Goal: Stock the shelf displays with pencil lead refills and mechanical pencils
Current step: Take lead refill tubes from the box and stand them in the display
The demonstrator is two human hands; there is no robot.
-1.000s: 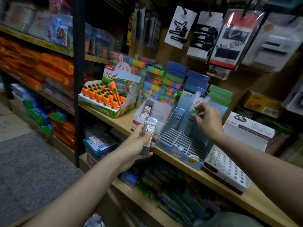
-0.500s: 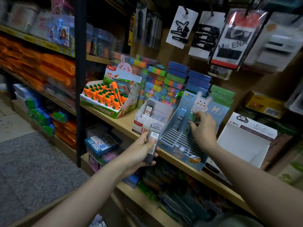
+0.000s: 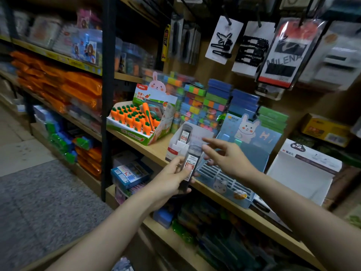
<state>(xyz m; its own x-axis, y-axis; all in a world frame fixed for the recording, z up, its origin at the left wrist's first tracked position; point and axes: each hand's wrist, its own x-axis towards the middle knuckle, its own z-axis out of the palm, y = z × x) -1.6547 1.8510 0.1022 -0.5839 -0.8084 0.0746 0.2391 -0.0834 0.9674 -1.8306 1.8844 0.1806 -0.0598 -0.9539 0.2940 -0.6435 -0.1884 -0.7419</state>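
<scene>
Lead refill case (image 3: pixel 191 164): small, light, rigid, slick plastic; likely best pinched by its long sides. Left hand (image 3: pixel 172 178) grips it before the shelf (image 3: pixel 156 149). Right hand (image 3: pixel 224 156) reaches toward it, fingers loose, holding nothing.

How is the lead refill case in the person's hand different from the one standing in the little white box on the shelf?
The held refill case is gripped by the left hand in front of the shelf edge; the shelved refill case stands untouched in the white display box. The held one is partly covered by fingers; the shelved one shows its whole front. The right hand reaches toward the held one only. Both are dark, slim cases with white-and-red labels.
</scene>
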